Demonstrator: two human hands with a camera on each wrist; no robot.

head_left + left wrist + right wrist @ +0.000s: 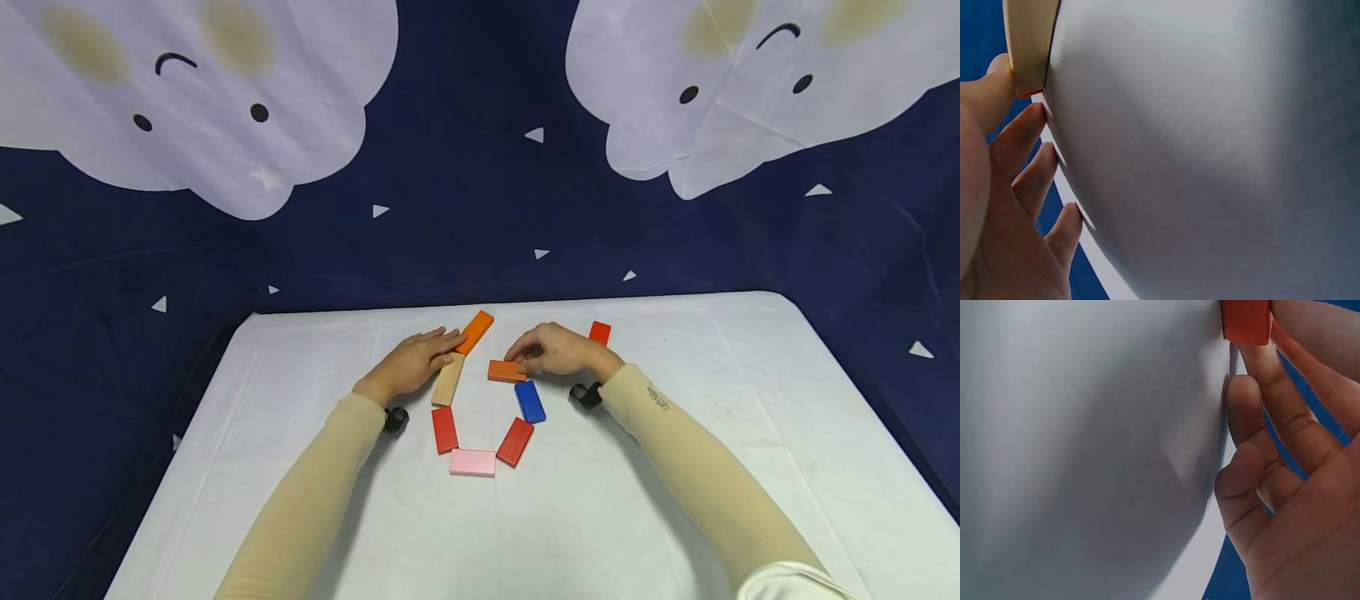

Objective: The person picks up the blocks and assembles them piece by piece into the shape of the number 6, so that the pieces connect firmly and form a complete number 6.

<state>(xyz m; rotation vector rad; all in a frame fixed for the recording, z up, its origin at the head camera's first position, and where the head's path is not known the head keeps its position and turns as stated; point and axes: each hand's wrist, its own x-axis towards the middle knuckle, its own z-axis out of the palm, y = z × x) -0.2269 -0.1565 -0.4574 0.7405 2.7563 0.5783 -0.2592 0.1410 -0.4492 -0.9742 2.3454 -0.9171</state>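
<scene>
My left hand [415, 360] lies over the left side of a ring of flat blocks. Its fingers reach the lower end of an orange block [477, 327], and the thumb touches a bare wooden block [447, 381], also seen in the left wrist view [1030, 47]. Between thumb and fingers my right hand [558, 348] pinches the right end of another orange block [506, 371], whose end face shows in the right wrist view [1247, 324]. Just below that block lies a blue block [530, 402]. A red block [599, 333] sits behind the right hand, partly hidden by it.
Lower in the ring are a left red block [444, 430], a pink block [472, 462] and a right red block [515, 442]. All lie on a white-covered table [600, 517]. A dark blue cloth [465, 208] with clouds hangs behind its far edge.
</scene>
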